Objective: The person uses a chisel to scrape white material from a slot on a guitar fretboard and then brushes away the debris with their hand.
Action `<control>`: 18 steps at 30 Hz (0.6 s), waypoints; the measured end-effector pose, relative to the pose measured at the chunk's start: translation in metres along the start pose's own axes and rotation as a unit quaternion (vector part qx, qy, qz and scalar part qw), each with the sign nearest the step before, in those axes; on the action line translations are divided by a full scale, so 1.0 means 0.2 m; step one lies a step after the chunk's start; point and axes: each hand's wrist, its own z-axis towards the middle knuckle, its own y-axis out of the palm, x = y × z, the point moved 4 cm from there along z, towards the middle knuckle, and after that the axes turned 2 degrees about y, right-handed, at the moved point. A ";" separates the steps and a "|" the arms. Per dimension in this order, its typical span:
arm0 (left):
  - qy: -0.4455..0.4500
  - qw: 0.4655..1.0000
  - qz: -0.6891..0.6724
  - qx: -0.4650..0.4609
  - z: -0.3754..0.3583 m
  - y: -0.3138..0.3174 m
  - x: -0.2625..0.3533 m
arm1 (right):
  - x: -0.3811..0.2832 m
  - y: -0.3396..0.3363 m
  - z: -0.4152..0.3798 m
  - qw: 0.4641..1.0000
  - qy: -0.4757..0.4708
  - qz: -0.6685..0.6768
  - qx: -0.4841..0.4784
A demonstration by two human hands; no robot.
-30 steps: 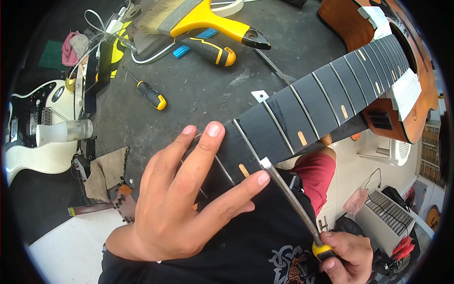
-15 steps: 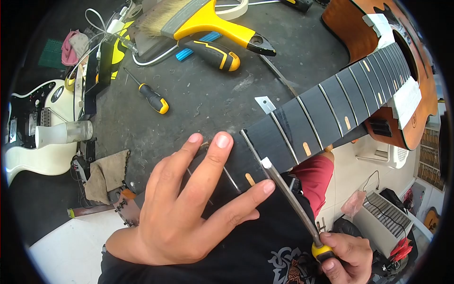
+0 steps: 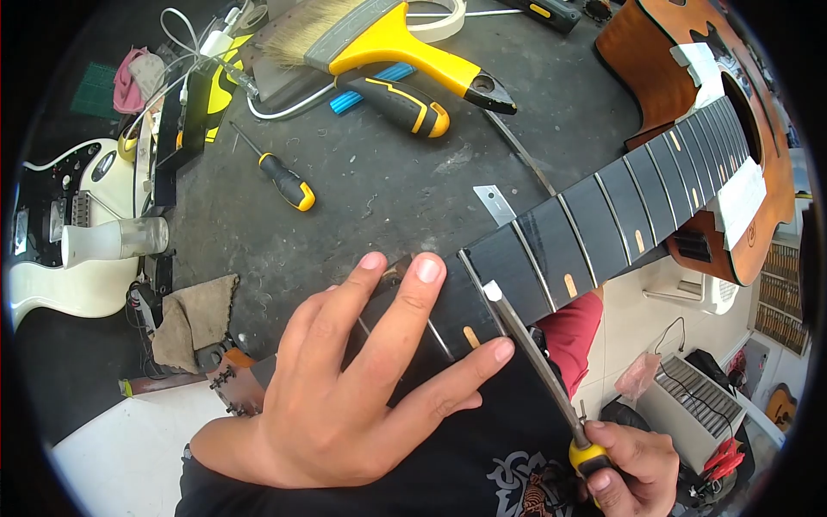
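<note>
My left hand (image 3: 357,366) lies spread over the dark fretboard (image 3: 594,220) of an acoustic guitar, palm down. Its index fingertip is just left of one metal fret (image 3: 469,269), and its thumb reaches toward the near end of that fret. In my right hand (image 3: 633,465), low at the right, is the yellow and black handle of a long steel file (image 3: 543,366). The fingers wrap round the handle. The file slants up and left across the near edge of the neck, its bright tip right beside the same fret.
A utility blade (image 3: 495,207) lies by the neck's far edge. Beyond are a screwdriver (image 3: 286,183), a black-yellow handled tool (image 3: 401,103) and a wide brush (image 3: 405,45). White paper (image 3: 741,200) covers part of the orange guitar body (image 3: 732,254). A white electric guitar (image 3: 108,185) rests left.
The neck and my left hand appear slightly farther right. Relative to the fret, the file tip has slid toward the far edge of the fretboard. My right hand keeps its hold on the handle.
</note>
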 end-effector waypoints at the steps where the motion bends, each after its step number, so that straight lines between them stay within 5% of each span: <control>1: 0.001 1.000 0.002 -0.004 0.00 0.00 0.00 | 0.00 0.00 0.01 1.000 0.005 0.000 -0.001; 18: 0.006 1.000 0.001 0.016 0.00 0.01 -0.01 | -0.02 0.00 0.03 1.000 -0.015 -0.009 0.020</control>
